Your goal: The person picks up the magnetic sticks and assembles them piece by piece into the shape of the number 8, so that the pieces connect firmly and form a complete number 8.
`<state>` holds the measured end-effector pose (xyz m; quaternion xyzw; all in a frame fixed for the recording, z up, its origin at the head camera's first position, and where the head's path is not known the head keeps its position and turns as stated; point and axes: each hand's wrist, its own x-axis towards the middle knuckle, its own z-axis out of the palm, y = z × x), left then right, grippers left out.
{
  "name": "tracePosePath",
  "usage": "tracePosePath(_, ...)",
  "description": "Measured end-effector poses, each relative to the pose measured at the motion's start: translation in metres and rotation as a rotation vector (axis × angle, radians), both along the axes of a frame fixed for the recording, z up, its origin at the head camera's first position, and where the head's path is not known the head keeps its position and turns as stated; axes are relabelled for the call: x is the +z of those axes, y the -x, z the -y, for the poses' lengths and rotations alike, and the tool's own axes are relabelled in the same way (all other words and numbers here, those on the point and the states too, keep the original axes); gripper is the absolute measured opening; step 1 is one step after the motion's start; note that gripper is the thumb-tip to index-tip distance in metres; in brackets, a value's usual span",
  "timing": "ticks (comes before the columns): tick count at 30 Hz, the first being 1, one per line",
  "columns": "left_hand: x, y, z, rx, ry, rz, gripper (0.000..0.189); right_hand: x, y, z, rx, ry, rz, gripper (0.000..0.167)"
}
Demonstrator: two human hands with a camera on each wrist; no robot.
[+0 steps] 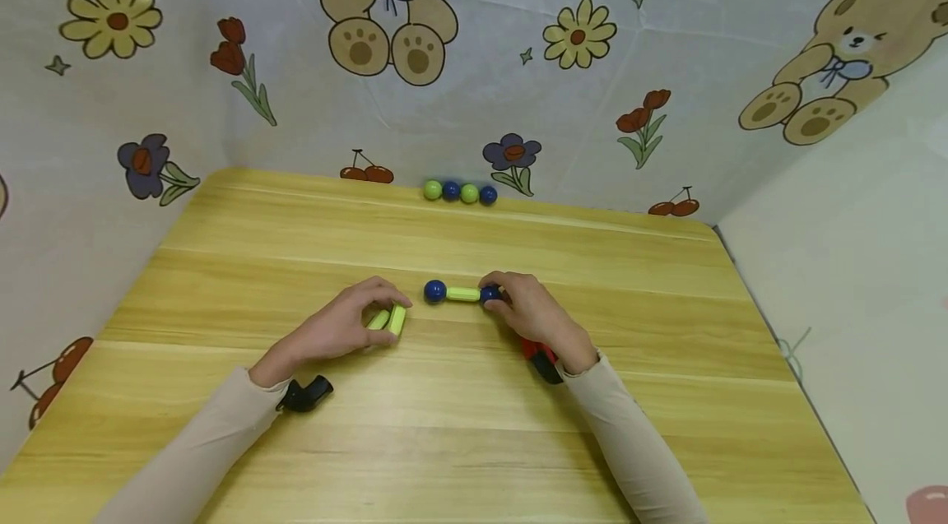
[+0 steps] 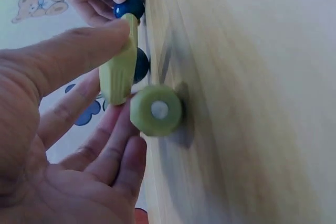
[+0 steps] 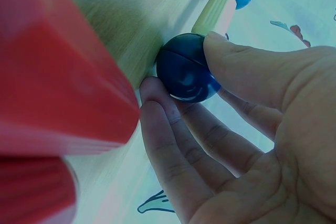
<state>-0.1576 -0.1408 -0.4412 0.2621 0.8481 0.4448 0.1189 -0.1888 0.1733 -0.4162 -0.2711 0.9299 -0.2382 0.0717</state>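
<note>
My left hand (image 1: 348,318) pinches a yellow-green ribbed rod (image 1: 397,320) between thumb and fingertips. A second yellow-green rod (image 2: 156,109) lies by the fingers, its round end with a pale centre facing the left wrist camera. To the right, my right hand (image 1: 529,308) holds a dark blue ball (image 3: 186,67) between thumb and fingers. That ball sits at one end of another yellow-green rod (image 1: 463,294), and a second blue ball (image 1: 435,291) is at its far end, forming a straight dumbbell on the table.
A row of green and blue balls (image 1: 460,192) lines the table's back edge. Beside my left wrist lies a curved black piece (image 1: 307,394). Red pieces (image 3: 63,77) stand close to my right hand, with a black part (image 1: 549,368) under the wrist. A patterned cloth (image 1: 489,30) hangs behind.
</note>
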Motion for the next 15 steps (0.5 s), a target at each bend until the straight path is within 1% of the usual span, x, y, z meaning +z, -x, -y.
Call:
tracePosePath(7,0.003,0.002,-0.007,0.022,-0.026,0.025,0.046,-0.001,0.000,-0.001,-0.014,-0.001,0.018,0.026)
tracePosePath(11,0.002,0.002,-0.009,0.014,-0.045,0.044,0.046,-0.002,0.000,-0.001,-0.020,-0.006,0.024,0.026)
tracePosePath(15,0.001,0.003,-0.012,0.003,-0.057,0.042,0.047,-0.002,0.001,-0.001,-0.019,-0.009,0.020,0.026)
